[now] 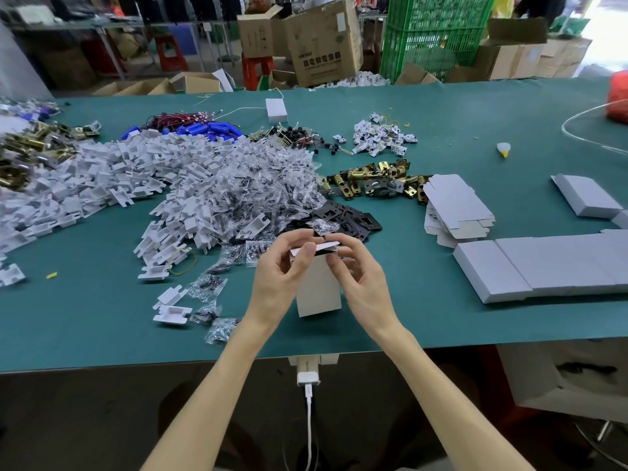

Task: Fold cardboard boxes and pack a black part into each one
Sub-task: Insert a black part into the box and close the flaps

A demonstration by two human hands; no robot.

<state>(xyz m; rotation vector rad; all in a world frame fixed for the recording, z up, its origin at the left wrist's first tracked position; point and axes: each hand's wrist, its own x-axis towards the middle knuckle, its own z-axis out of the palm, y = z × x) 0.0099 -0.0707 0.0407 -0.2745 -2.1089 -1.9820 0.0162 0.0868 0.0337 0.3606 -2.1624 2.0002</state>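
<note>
- Grip: both hands closed on one white box [318,291], which stands upright just above the bench [102,321], near its front edge
- left hand [283,270]: fingers curled, thumb and fingertips pinching the top flap [317,248] from the left side
- right hand [361,278]: fingers curled round the box's upper right corner, fingertips on the flap edge
- Flap is tilted over the mouth, not fully down; a dark gap shows under it. Can't tell whether a black part is inside
- Just behind the hands: loose pile of black parts [343,215], flat on the green mat
- R of that, near: stack of flat box blanks [455,207], unfolded
- Further R: row of folded boxes [543,266], lying flat, touching end to end
- L and behind: big heap of white plastic trays [112,178], w/ clear bags [268,178] of small dark bits spilling toward the hands
- Brass latches [373,180] lie btwn the black parts and the blanks, farther back
- Blue cells [207,130] w/ red wires sit well back
- White charger [307,375] hangs at the bench's front edge, below the hands
</note>
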